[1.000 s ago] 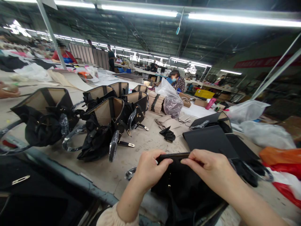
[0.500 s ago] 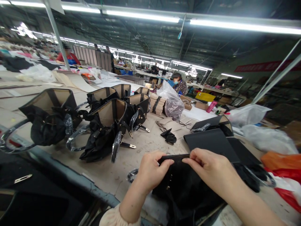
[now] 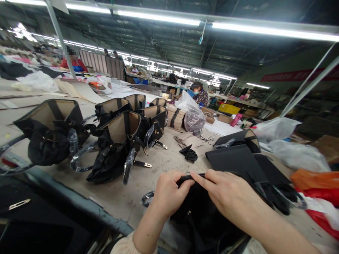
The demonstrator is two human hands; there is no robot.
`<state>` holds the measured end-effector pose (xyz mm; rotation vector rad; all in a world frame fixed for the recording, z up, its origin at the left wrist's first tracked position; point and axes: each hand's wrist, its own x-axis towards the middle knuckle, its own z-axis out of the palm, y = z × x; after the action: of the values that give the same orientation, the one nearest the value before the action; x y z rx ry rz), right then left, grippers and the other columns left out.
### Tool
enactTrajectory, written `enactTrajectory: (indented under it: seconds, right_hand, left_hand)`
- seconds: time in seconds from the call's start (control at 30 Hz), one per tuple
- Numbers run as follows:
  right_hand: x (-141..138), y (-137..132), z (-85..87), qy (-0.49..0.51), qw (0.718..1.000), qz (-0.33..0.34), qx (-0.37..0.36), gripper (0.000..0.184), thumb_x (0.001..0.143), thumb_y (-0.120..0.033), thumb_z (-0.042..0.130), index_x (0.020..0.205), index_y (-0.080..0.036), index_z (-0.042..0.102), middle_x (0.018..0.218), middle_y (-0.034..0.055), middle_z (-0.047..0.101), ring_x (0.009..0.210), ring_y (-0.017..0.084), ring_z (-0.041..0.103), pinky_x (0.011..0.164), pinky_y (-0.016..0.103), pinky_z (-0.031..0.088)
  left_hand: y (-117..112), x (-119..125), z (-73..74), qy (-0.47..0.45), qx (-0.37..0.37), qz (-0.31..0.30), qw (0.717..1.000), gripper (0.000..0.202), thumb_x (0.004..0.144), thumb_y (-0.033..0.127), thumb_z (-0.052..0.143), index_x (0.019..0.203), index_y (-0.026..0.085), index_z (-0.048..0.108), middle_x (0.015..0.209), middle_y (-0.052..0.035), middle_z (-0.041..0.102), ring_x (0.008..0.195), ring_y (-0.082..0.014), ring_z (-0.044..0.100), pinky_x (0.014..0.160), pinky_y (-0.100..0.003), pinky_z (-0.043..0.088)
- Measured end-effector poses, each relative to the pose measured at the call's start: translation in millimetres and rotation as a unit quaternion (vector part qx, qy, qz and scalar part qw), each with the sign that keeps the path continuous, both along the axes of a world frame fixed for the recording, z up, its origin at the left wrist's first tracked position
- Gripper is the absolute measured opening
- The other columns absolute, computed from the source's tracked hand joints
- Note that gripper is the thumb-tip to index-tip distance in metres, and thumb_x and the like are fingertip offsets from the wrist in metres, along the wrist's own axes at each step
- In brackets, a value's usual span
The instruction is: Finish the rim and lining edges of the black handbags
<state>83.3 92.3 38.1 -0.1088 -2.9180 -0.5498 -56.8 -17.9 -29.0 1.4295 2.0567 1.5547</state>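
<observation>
A black handbag [image 3: 203,211] sits in front of me, its upper rim raised between my hands. My left hand [image 3: 168,194] is closed on that rim, thumb on the near side and fingers behind. My right hand [image 3: 230,197] bends over the rim just to the right, one digit laid along the edge and its tip close to my left thumb. A small gold-coloured fitting shows on the bag's dark side. Much of the bag's lower part is hidden by my right forearm. A plastic-wrapped handle [image 3: 147,198] pokes out at the left.
Several black handbags [image 3: 119,130] with tan linings stand open on the table [image 3: 156,160] to the left. Flat black panels [image 3: 235,160] lie at the right, near clear plastic bags [image 3: 299,153]. A crumpled black piece [image 3: 189,153] rests ahead. Another person [image 3: 202,95] sits beyond.
My right hand has shifted left along the rim, its digit now reaching close to my left thumb. My left hand keeps its hold. The view has turned slightly right.
</observation>
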Motion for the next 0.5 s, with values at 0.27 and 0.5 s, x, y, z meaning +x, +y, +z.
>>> enactTrajectory:
  seconds: [0.27,0.5]
  right_hand:
    - [10.1,6.0,-5.9,0.056,0.997,-0.038,-0.046,0.037,0.086,-0.016,0.042,0.119,-0.017,0.057,0.082,0.0057,0.063,0.07,0.015,0.059,0.062,0.025,0.043]
    - [2.5,0.4,-0.8,-0.004,0.998,-0.008,-0.061,0.053,0.081,-0.013,0.048,0.132,-0.027,0.044,0.076,0.0011,0.06,0.065,0.013,0.057,0.057,0.022,0.04]
  left_hand:
    - [-0.7,0.4,1.3,0.008,-0.017,0.007,1.0,0.016,0.08,0.029,0.06,0.071,0.018,0.068,0.071,-0.0013,0.067,0.069,-0.0136,0.059,0.062,-0.023,0.039]
    - [-0.6,0.5,0.8,0.005,-0.007,-0.011,1.0,0.014,0.081,0.027,0.058,0.074,0.019,0.068,0.072,-0.0002,0.068,0.069,-0.0132,0.06,0.062,-0.022,0.04]
